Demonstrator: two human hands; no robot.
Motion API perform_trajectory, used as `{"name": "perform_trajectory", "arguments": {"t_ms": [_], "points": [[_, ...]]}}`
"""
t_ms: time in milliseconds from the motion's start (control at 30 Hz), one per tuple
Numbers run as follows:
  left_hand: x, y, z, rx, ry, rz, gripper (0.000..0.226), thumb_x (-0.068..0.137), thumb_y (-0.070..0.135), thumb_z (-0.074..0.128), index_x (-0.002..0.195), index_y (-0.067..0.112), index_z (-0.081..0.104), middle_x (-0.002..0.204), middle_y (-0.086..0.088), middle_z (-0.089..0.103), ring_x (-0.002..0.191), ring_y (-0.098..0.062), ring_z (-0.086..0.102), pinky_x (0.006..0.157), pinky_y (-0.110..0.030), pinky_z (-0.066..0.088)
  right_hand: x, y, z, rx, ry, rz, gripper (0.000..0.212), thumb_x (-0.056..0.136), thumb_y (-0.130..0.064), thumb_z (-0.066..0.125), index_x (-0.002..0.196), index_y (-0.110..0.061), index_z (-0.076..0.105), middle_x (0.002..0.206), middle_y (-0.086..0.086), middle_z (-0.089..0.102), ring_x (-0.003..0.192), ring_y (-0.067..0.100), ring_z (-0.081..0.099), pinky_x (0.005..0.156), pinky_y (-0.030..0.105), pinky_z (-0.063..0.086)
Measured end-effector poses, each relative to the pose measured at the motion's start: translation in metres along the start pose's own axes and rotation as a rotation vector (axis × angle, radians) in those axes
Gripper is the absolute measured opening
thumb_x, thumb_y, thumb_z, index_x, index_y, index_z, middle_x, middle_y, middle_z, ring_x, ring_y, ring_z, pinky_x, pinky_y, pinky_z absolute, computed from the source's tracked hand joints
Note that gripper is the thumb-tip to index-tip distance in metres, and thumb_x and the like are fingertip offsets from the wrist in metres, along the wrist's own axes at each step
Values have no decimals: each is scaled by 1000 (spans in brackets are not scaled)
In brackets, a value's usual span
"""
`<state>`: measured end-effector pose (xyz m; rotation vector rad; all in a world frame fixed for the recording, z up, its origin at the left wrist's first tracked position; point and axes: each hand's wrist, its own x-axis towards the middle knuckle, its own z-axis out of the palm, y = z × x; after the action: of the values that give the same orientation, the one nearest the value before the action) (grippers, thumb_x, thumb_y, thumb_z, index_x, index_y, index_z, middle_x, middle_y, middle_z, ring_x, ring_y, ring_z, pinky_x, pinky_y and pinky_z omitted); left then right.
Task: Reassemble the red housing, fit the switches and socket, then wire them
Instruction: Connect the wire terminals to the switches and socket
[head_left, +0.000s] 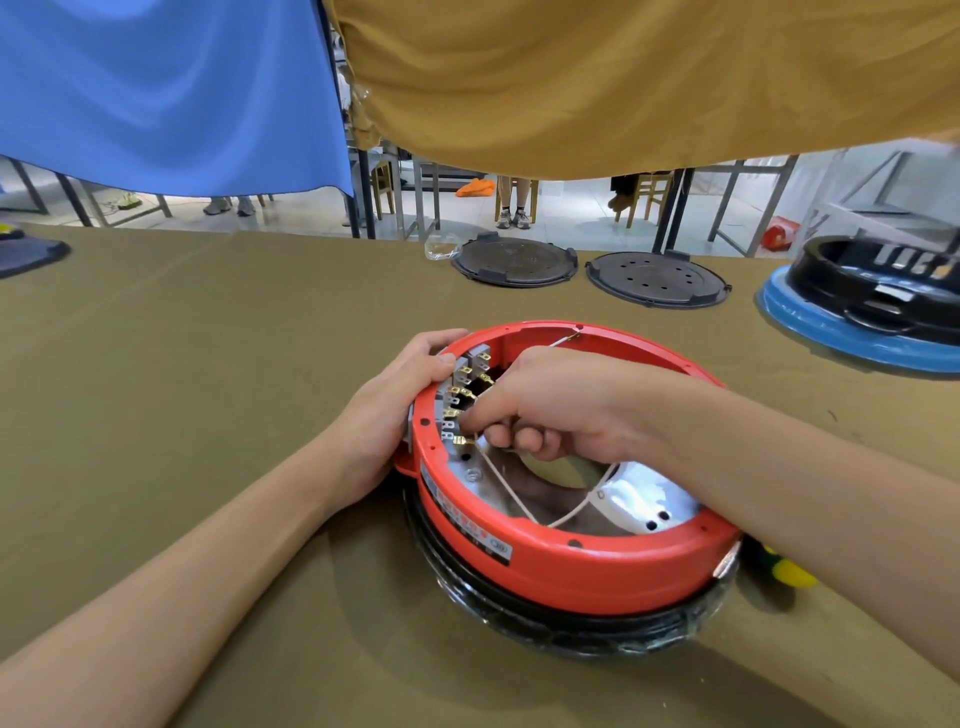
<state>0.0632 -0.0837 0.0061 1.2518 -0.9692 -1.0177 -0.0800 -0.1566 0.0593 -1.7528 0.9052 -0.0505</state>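
Wiring the switches

My left hand (400, 410) grips the housing (571, 566) steady; right fingers (480, 418) pinch a wire (506, 486) onto a terminal (460, 440).

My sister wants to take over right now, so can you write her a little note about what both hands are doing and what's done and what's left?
Left hand: grips the outer left wall of the red housing, steadying it on the table.
Right hand: reaches inside the ring, fingers pinched at a white wire by the switch terminals.
Done: the housing sits on its black base, and the switches are fitted in the left wall with brass tabs facing inward.
Left: wiring. Most tabs look bare; white wires run loosely across the inside. I cannot tell whether the socket is fitted.
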Motion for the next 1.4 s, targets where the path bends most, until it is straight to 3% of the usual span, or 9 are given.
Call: {"name": "perform_trajectory", "arguments": {"t_ms": [167,333,500,800,900,1100,1267,1400], "points": [[-1,0,0,2,-2,1,31,100,19,43,128,21,57,122,-14,68,101,-26,65,102,-50,45,-5,-2,0,-45,-94,16,26,84,-8,70,61,-11,59,47,-2,54,34,5,35,31,14,24],[-2,2,1,2,-2,-7,46,83,31,53,128,22,57,121,-13,69,98,-25,66,96,-44,48,-6,-2,0,21,-79,43,23,89,-7,67,66,-9,61,48,-1,52,33,4,36,31,13,25],[-1,1,0,24,3,-7,32,100,19,44,130,21,56,124,-17,66,100,-28,64,102,-50,44,-7,-1,3,0,-36,23,24,90,-5,65,67,-8,60,48,0,52,34,4,38,34,13,25],[-2,3,2,13,28,-31,42,87,28,53,128,23,57,124,-15,67,102,-29,62,104,-52,42,-6,0,6,-60,2,-10,20,90,-2,61,71,-7,61,46,-1,50,33,4,37,35,16,23],[-1,2,2,20,27,-23,32,98,20,46,129,21,57,123,-15,67,101,-28,63,105,-54,42,-6,-1,5,-72,1,-10,18,90,-4,62,72,-8,61,46,-2,50,34,4,37,35,15,24],[-1,1,2,39,47,-12,31,100,18,43,126,23,59,121,-15,68,99,-27,64,102,-52,44,-6,-2,7,-88,-6,-13,10,91,-6,63,80,-6,64,45,-3,50,34,4,36,35,15,24],[-2,0,7,-6,85,9,31,96,19,48,123,22,63,120,-18,68,95,-28,63,102,-53,44,-4,-2,9,-60,3,-10,19,90,-2,61,71,-7,61,43,-2,49,33,4,35,35,15,23],[-3,0,10,-35,108,24,47,79,27,52,124,17,62,120,-21,67,96,-30,62,101,-52,45,-1,-2,12,0,18,13,35,89,3,57,56,-8,55,39,-2,46,29,3,34,32,13,21]]}}
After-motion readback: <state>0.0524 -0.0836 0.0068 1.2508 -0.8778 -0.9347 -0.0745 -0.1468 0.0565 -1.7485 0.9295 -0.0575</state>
